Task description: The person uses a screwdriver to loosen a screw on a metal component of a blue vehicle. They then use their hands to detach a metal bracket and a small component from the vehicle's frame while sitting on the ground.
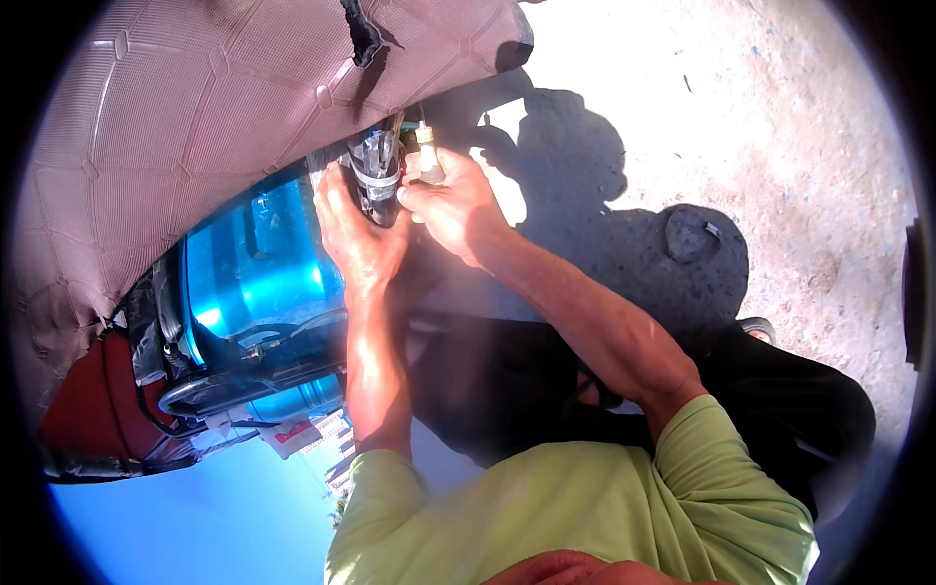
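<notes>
My left hand (pixel 359 239) is wrapped round the lower part of a dark bundle (pixel 376 161) bound with clear tape and a pale band. Its fingers lie along the bundle's left side and its thumb comes up from below. Just right of the bundle, my right hand (pixel 450 203) pinches a small pale cylinder (pixel 426 146) with a brass-coloured part and a narrow tip pointing up. What exactly this piece is, I cannot make out. Thin wires (pixel 398 132) run beside the bundle, up under the seat edge, where their ends are hidden.
A torn, quilted brownish-pink seat cover (pixel 195 107) overhangs both hands. Left of them are a shiny blue metal body (pixel 258 258) and a dark tubular frame (pixel 253 366). A red panel (pixel 97 400) is farther left. Sunlit concrete ground (pixel 780 127) lies to the right, partly shadowed.
</notes>
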